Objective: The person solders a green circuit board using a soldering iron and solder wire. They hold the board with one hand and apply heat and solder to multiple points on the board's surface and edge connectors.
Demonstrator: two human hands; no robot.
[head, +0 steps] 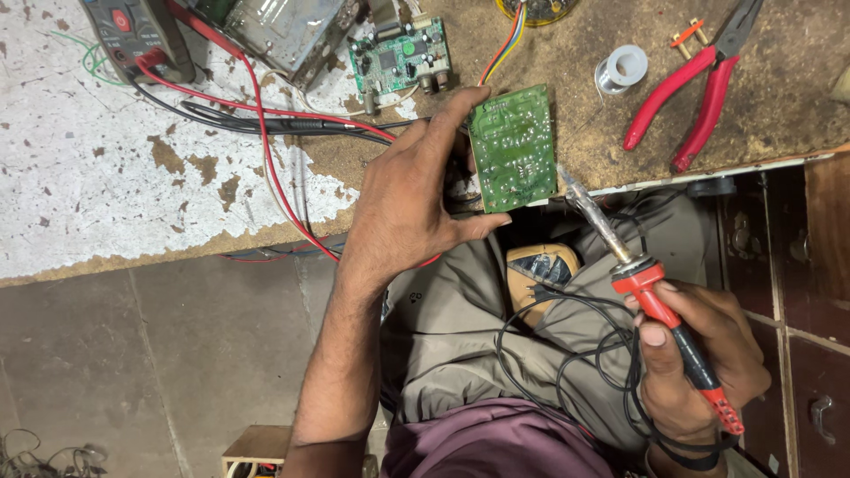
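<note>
Nearest the camera: right hand (699,354) wrapped firmly round the red-and-black plastic handle of a soldering iron (660,305), thumb pressed along the grip. The iron's metal shaft slants up and left; its tip meets the lower right edge of a small green rectangular circuit board (513,146). A thin black cord (567,354) loops loosely over the lap, across grey trousers (469,327) and a maroon shirt hem.

Left hand (403,208) holds the green board upright at the bench edge, solder side facing the camera: thumb under the bottom edge, index finger curled over the top, the other fingers behind and out of sight. Board sits just past the front lip of the worn brown wooden bench (584,115), above the knees.

Below the board, on the lap, a tan rounded object with a dark face (540,270), partly hidden.

Further out on the bench: red-handled pliers (691,97) to the right, lying flat; a small spool of silvery solder wire (622,69) just beside them. Behind the board, a second green circuit board with connectors (398,57), then a dented metal casing (283,31). Far left, a dark multimeter (137,35) with red and black leads (257,115) trailing across chipped white paint toward the left hand.
</note>
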